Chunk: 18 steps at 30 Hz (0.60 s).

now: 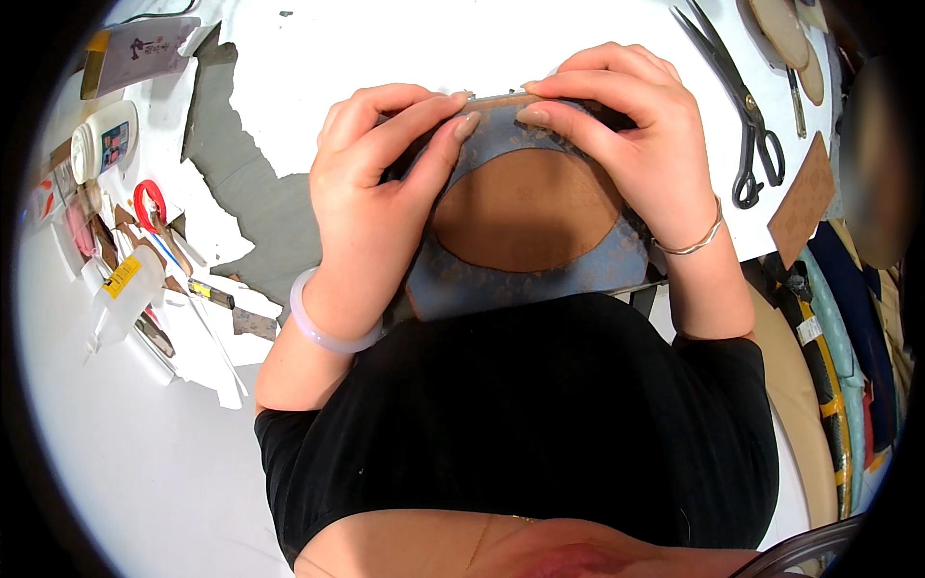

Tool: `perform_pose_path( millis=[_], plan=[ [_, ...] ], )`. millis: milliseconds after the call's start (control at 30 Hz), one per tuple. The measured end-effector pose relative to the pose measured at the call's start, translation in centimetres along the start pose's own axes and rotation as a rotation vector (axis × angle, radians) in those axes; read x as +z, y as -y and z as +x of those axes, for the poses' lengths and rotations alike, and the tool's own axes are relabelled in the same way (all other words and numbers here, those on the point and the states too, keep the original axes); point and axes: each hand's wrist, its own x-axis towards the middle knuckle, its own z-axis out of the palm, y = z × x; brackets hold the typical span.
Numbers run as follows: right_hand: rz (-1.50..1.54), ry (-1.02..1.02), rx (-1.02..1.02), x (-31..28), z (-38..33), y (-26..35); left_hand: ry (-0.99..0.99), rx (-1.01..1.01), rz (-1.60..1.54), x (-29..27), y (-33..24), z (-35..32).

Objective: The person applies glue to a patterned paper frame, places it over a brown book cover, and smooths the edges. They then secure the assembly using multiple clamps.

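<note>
A flat piece of blue patterned fabric (540, 286) with a large oval opening lies in front of me, and a brown board (528, 210) shows through the oval. My left hand (385, 144) pinches its far edge between thumb and fingers, left of the middle. On the same edge, a little to the right, my right hand (626, 111) pinches too, its thumb and forefinger close to the left hand's tips. A thin brown strip runs along the edge between the two grips. Both palms hide the upper corners of the piece.
Large black scissors (742, 106) lie on the white table at the right, near a brown card (804, 197). To the left are a white bottle (108, 141), red-handled scissors (150, 205), a cutter knife (212, 294) and torn white paper (214, 217). Fabric rolls (838, 318) stand at the far right.
</note>
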Motion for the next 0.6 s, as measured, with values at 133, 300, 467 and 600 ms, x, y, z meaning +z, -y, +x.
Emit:
perform_pose_path(
  millis=[133, 300, 467, 600],
  plan=[
    [0.003, 0.009, 0.012, 0.0, 0.0, 0.0, -0.043, -0.025, -0.042, 0.3, 0.0, 0.0],
    [-0.023, -0.005, -0.011, 0.0, -0.3, 0.0, -0.042, -0.041, -0.056, 0.3, -0.4, 0.0],
    [-0.005, -0.017, -0.045, 0.0, -0.4, -0.3, -0.026, 0.014, 0.044, 0.1, 0.0, -0.3],
    [0.164, 0.136, 0.177, -0.8, -0.3, 2.0, -0.007, 0.019, 0.055, -0.3, 0.9, -1.1]
  ],
)
